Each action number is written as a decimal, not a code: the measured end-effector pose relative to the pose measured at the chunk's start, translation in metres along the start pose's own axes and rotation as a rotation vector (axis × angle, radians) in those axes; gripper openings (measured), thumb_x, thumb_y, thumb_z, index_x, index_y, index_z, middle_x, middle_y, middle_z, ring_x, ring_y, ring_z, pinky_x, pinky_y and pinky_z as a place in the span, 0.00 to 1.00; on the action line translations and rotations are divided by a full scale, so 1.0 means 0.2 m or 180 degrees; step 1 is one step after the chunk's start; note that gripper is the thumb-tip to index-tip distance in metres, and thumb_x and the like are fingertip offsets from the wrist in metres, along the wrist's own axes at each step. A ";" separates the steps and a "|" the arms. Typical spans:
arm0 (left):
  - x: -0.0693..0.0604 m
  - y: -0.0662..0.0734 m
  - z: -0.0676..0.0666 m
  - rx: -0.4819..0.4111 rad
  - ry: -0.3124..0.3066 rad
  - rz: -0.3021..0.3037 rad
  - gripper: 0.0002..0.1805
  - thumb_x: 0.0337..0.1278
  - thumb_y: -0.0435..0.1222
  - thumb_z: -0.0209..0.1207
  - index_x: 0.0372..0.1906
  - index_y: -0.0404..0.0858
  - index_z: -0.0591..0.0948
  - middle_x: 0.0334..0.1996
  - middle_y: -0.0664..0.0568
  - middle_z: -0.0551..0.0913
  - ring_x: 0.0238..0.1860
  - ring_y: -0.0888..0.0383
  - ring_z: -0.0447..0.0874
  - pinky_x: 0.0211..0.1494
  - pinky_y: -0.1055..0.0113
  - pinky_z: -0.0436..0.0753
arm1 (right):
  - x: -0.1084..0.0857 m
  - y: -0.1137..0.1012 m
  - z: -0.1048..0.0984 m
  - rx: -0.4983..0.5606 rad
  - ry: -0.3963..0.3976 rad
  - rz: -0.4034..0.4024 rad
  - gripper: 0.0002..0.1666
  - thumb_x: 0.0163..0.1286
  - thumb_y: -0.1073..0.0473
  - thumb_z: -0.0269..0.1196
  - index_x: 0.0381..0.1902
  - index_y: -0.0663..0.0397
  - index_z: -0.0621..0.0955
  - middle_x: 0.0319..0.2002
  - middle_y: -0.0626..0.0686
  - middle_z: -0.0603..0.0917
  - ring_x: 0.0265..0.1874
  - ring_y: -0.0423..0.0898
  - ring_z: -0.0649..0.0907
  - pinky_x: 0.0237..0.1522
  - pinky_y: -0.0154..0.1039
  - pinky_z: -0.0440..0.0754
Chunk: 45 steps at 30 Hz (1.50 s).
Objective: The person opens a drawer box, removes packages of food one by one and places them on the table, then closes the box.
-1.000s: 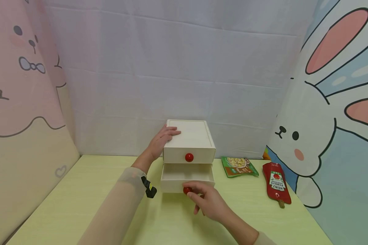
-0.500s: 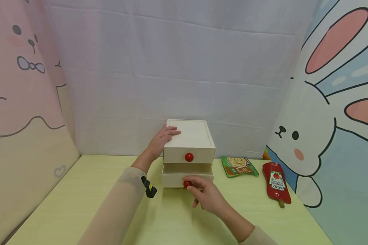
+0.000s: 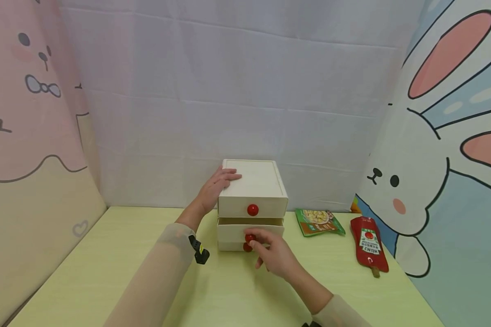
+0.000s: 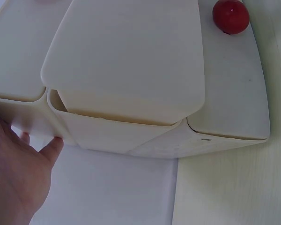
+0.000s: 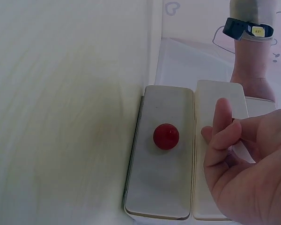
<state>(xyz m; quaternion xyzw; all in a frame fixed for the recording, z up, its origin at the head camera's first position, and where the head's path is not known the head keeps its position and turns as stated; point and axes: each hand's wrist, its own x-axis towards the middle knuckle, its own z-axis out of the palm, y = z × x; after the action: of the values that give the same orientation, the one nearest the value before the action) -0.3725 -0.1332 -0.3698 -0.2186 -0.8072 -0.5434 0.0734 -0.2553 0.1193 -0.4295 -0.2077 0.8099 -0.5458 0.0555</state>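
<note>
A white cabinet (image 3: 249, 176) has three stacked drawers with red knobs. Its middle drawer (image 3: 230, 233) (image 4: 126, 51) sticks out slightly, leaving a narrow gap on top. My right hand (image 3: 276, 256) (image 5: 253, 173) pinches that drawer's knob (image 3: 250, 237) between thumb and fingers. The bottom drawer (image 5: 159, 187) is flush, its red knob (image 3: 247, 247) (image 4: 231, 17) (image 5: 166, 137) just below the right fingers. My left hand (image 3: 212, 190) (image 4: 18, 173) rests on the cabinet's upper left edge, fingers extended over the top. What the middle drawer contains is hidden.
Right of the cabinet lies a green and brown food packet (image 3: 320, 222). Farther right, near the table's right edge, is a red ketchup pouch (image 3: 369, 243). A white curtain (image 3: 180, 113) hangs behind the pale green table (image 3: 106, 272).
The middle drawer has slid inward, with my right hand moving forward on its knob. The bottom drawer's front and knob have come into sight below. My left hand stays in place.
</note>
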 end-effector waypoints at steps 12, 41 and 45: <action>0.00 0.01 0.00 0.0025 0.0003 -0.0057 0.28 0.86 0.41 0.40 0.75 0.41 0.82 0.86 0.50 0.67 0.93 0.52 0.31 0.91 0.35 0.35 | 0.07 0.01 0.00 -0.0224 0.0134 0.0006 0.19 0.85 0.59 0.60 0.68 0.44 0.85 0.55 0.59 0.89 0.21 0.53 0.88 0.17 0.32 0.73; 0.00 0.00 0.00 0.0011 0.0008 -0.0029 0.28 0.86 0.40 0.40 0.75 0.40 0.82 0.86 0.49 0.67 0.93 0.51 0.31 0.91 0.35 0.35 | 0.11 0.02 0.00 -0.0313 0.0192 0.0015 0.19 0.86 0.58 0.60 0.68 0.45 0.84 0.54 0.61 0.88 0.21 0.55 0.88 0.21 0.35 0.76; 0.01 -0.01 0.00 -0.0010 0.0010 -0.0035 0.28 0.87 0.40 0.40 0.75 0.40 0.82 0.86 0.49 0.66 0.93 0.51 0.31 0.91 0.34 0.35 | 0.11 0.01 0.00 -0.0296 0.0151 0.0054 0.19 0.85 0.59 0.61 0.69 0.46 0.84 0.51 0.62 0.88 0.20 0.47 0.87 0.23 0.34 0.77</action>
<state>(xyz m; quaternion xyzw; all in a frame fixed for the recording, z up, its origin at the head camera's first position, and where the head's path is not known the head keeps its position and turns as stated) -0.3749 -0.1324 -0.3708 -0.2134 -0.8074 -0.5454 0.0714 -0.2755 0.1121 -0.4288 -0.1902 0.8372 -0.5119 0.0311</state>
